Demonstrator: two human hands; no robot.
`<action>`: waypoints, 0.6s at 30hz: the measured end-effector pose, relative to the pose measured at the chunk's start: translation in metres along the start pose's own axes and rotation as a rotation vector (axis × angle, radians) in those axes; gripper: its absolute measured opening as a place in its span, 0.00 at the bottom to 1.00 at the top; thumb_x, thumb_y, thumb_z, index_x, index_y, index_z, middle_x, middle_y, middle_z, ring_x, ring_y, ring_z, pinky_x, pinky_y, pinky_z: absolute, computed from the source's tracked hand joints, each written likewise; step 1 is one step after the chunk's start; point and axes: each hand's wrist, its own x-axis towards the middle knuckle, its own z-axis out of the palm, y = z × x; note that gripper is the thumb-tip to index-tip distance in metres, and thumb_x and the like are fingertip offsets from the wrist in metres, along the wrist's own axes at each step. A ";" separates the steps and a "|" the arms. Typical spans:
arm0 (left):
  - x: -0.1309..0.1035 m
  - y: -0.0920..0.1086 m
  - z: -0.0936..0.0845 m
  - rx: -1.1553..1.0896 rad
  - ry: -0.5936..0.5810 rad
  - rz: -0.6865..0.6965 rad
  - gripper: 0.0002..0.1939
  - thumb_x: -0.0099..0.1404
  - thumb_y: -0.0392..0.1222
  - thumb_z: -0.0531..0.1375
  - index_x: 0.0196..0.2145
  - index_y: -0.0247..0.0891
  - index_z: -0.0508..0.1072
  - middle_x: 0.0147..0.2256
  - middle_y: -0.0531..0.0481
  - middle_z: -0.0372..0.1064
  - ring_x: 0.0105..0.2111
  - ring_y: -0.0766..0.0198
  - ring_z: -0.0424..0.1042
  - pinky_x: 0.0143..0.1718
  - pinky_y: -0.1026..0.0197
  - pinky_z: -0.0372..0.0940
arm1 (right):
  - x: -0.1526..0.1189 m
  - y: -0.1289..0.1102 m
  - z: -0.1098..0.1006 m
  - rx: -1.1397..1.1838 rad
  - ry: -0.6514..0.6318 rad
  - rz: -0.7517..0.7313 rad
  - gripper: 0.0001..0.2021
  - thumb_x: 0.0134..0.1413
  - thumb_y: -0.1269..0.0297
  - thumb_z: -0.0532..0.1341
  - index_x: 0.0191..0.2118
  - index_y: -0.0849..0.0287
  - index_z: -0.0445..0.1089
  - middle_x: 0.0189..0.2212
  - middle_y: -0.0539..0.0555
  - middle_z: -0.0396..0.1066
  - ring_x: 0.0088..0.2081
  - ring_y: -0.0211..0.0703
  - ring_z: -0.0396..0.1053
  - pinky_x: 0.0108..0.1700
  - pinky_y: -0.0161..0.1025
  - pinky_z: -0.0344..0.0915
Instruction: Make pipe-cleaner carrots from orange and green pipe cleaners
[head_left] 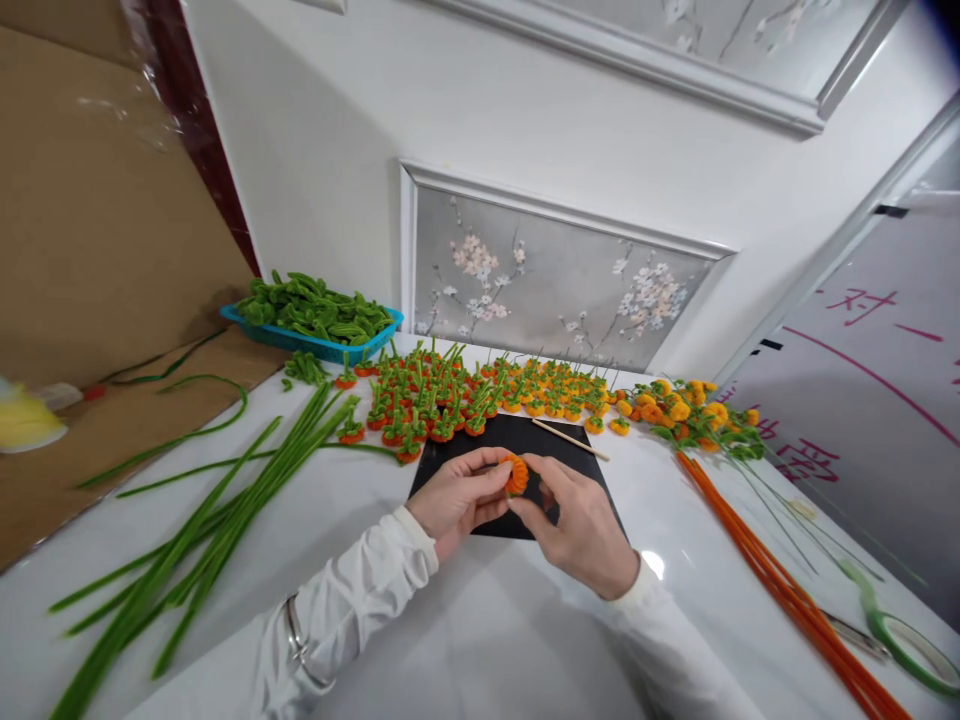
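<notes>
Over the black mat (487, 520), my left hand (465, 495) pinches a small orange pipe-cleaner pumpkin (516, 474), its ribbed side turned toward me. A bit of green shows along its lower edge. My right hand (581, 515) curls around the other side, index finger and thumb closed on the piece at its top and bottom edges. What lies behind the piece, between my fingers, is hidden. Just beyond the mat stand many finished-looking orange pumpkins with green tops (412, 400), and yellow ones (555, 390) sit to their right. A thin wooden stick (570, 440) rests across the mat's far right corner.
At the back left a blue tray (330, 348) holds green pipe-cleaner pieces. Long green pipe cleaners (232, 530) spread across the left side. On the right lie orange pipe cleaners (780, 580), a yellow-orange bunch (686, 410), scissors (855, 635) and green tape (915, 650).
</notes>
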 end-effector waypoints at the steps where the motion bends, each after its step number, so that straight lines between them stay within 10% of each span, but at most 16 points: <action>1: 0.000 -0.001 0.000 0.002 0.000 0.000 0.11 0.52 0.38 0.67 0.34 0.38 0.73 0.31 0.52 0.72 0.26 0.72 0.71 0.29 0.71 0.66 | -0.001 0.000 0.001 -0.019 0.012 -0.007 0.17 0.55 0.63 0.57 0.50 0.62 0.63 0.34 0.57 0.70 0.31 0.42 0.67 0.33 0.37 0.64; 18: -0.003 -0.001 0.005 0.132 0.087 0.073 0.14 0.48 0.44 0.69 0.30 0.32 0.77 0.26 0.50 0.70 0.20 0.75 0.64 0.23 0.71 0.61 | -0.001 0.002 0.005 -0.340 0.071 -0.243 0.08 0.61 0.68 0.51 0.38 0.60 0.68 0.27 0.55 0.66 0.30 0.41 0.62 0.32 0.36 0.60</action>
